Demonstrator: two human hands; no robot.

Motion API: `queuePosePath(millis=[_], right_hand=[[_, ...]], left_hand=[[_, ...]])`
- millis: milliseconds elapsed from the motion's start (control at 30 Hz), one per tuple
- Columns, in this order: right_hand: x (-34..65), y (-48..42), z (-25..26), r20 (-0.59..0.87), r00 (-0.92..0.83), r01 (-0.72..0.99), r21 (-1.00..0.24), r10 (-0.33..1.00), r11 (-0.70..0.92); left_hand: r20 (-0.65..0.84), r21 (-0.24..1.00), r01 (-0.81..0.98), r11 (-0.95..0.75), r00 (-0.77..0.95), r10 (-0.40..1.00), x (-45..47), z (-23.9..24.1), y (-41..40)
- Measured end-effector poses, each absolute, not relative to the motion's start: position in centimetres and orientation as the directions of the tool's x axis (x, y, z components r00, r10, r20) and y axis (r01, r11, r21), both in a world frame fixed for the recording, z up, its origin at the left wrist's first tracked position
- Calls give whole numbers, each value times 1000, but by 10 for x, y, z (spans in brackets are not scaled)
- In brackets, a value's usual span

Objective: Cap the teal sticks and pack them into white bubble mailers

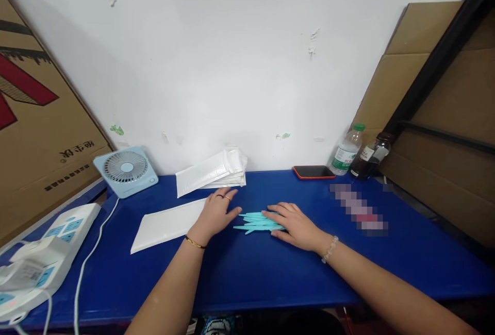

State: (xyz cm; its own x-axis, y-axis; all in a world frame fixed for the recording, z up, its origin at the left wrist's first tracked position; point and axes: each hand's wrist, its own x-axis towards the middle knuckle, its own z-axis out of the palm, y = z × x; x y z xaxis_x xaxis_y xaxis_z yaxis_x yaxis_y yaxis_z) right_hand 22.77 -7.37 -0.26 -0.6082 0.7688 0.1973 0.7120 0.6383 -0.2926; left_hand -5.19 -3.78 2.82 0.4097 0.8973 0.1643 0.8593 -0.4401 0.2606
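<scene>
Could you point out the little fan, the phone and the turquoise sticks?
fan point(126, 166): head view, centre of grille.
phone point(313, 171): head view, dark screen.
turquoise sticks point(252, 221): head view, exposed middle of pile.

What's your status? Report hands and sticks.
Left hand open, flat beside teal sticks. Right hand open, resting on them. White envelope just left, not blocking.

Fan, phone and water bottle stand behind.
</scene>
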Motion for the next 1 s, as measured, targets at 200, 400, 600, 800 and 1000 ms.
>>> queuePosePath(millis=[200, 400, 600, 800, 1000], right_hand=[[226, -79, -2, 122, -642, 670, -391, 757, 631], [227, -92, -1, 158, -653, 621, -450, 741, 642], [265, -74, -11, 362, -220, 605, -678, 906, 418], [278, -66, -13, 331, -308, 641, -620, 892, 451], [263, -63, -10, 321, -479, 607, -551, 817, 572]], left_hand=[[-96, 187, 960, -208, 229, 969, -100, -1, -39], [-13, 204, 886, -416, 427, 904, -121, -3, -28], [271, 350, 791, -502, 427, 862, -80, 20, -41], [84, 513, 613, -601, 661, 746, -6, 16, -43], [126, 480, 600, -640, 675, 727, 9, 11, -41]])
